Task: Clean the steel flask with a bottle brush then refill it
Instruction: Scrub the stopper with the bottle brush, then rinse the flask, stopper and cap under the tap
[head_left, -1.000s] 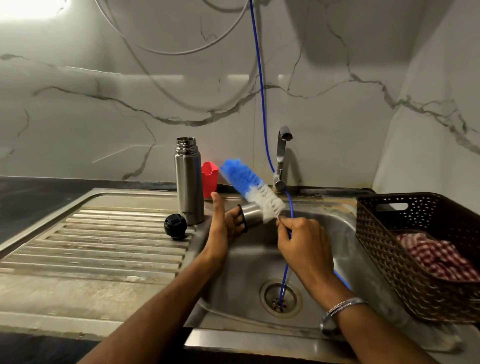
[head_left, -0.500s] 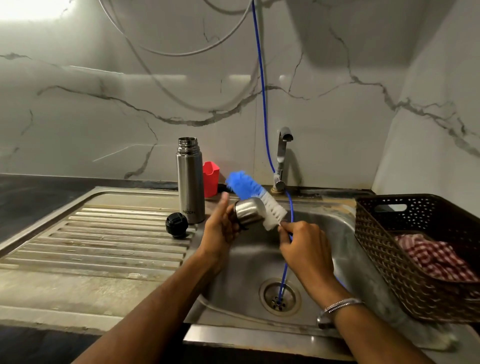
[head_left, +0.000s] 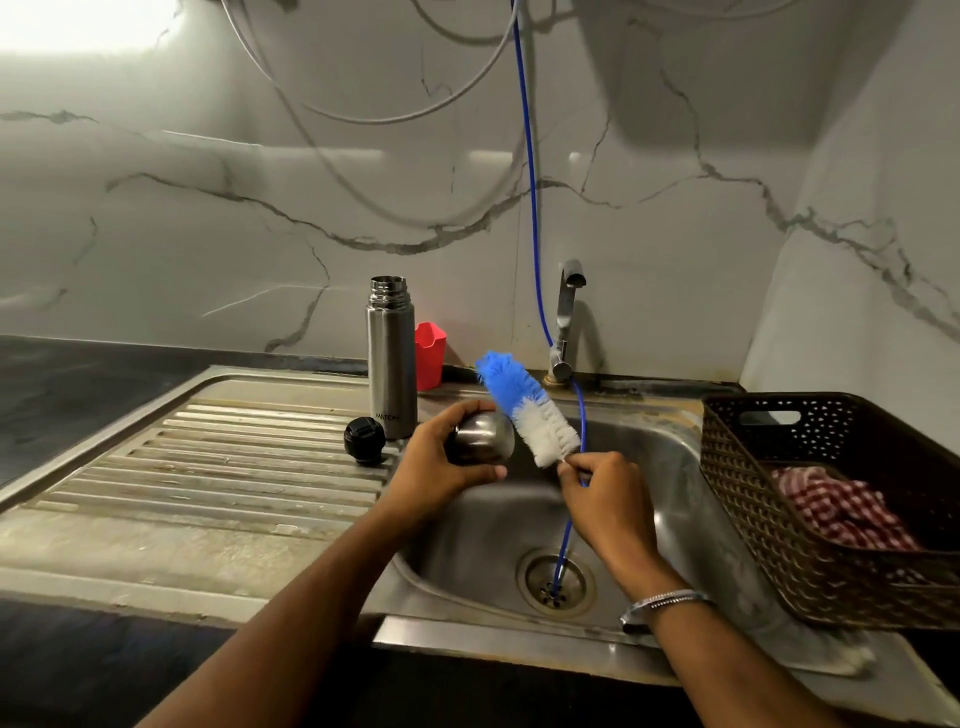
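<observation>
Item 1. Steel flask (head_left: 392, 358): upright on the draining board at the sink's left edge, mouth uncovered. I judge it is parked there, out of the basin, while its cup gets attention first.

Item 2. Black stopper (head_left: 364, 439): on the ribbed board just near-left of the flask, set aside so the mouth stays free.

Item 3. Steel cup lid (head_left: 484, 437): my left hand (head_left: 447, 460) wraps round it, fingers and thumb curled on its wall, held over the basin so drips fall in.

Item 4. Bottle brush (head_left: 524, 405): my right hand (head_left: 605, 488) pinches its thin handle right below the white bristles; the blue tip points far-left, the bristles lying against the cup's right side. The short grip, I judge, gives control for scrubbing.

Item 5. Sink (head_left: 670, 467): basin under both hands; a blue hose (head_left: 530, 171) runs from above down into the drain.

Item 6. Tap (head_left: 566, 312): far side, no water visible.

Item 7. Red container (head_left: 430, 353): behind the flask.

Item 8. Brown basket (head_left: 727, 467): right, holding a checked cloth (head_left: 836, 514).
</observation>
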